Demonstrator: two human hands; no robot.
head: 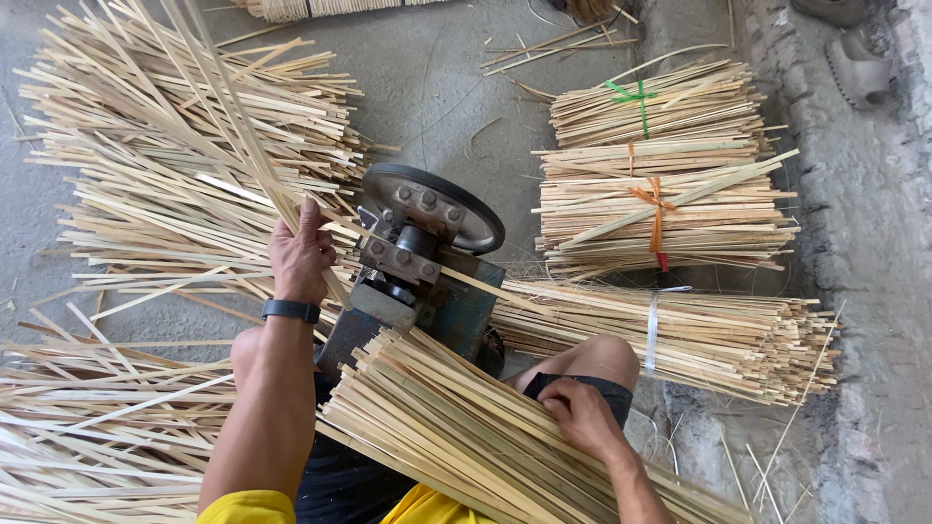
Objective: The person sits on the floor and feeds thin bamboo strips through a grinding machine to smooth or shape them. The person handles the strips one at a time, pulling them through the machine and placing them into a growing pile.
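Left hand: the left hand [301, 254] has its grip closed around a few long bamboo strips [225, 116] that run up and away to the upper left, just beside the machine.
Right hand: the right hand [582, 415] rests with fingers curled on the lap bundle [466, 427], its grip loose; whether it pinches a strip cannot be told.
Lap bundle: lies across the person's knees, slanting toward the lower right.
Machine: a small dark metal machine [422, 257] with a round wheel stands on the concrete floor [437, 87] between the hands.
Loose pile: split strips [146, 194] spread at the left.
Tied bundles: stacked bundles [660, 184] at the right, bound with green, orange and white ties.
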